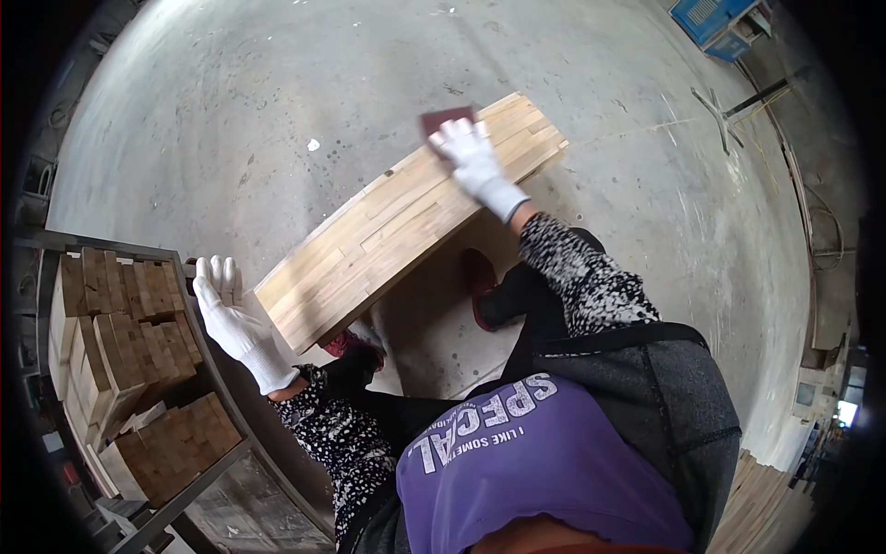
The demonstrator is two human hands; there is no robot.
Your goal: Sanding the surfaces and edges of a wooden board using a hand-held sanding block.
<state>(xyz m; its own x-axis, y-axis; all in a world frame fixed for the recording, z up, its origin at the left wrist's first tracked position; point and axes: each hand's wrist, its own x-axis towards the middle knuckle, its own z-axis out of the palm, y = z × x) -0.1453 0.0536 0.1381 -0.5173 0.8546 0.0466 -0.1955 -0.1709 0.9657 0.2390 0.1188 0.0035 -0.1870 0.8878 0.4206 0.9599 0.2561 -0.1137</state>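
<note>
A long panel of glued light-wood strips [397,217] lies slanting in front of me, its near-left end close to my shins. My right hand [471,157], in a white glove, presses a flat dark-red sanding pad [446,122] on the panel's far edge, towards its right end. The pad juts past that edge, and the hand is slightly smeared by motion. Beside the panel's left end is my left hand [229,319], gloved in white too. It is open, fingers stretched away from me, with nothing in it. Whether its thumb side touches the panel I cannot tell.
On the left, a metal-framed rack [208,346] holds several stacks of wood pieces [175,448]. A blue cabinet [711,23] stands far right, near a metal stand [724,115]. Long wooden strips [752,503] lie at lower right. My feet are below the panel on grey concrete floor [277,111].
</note>
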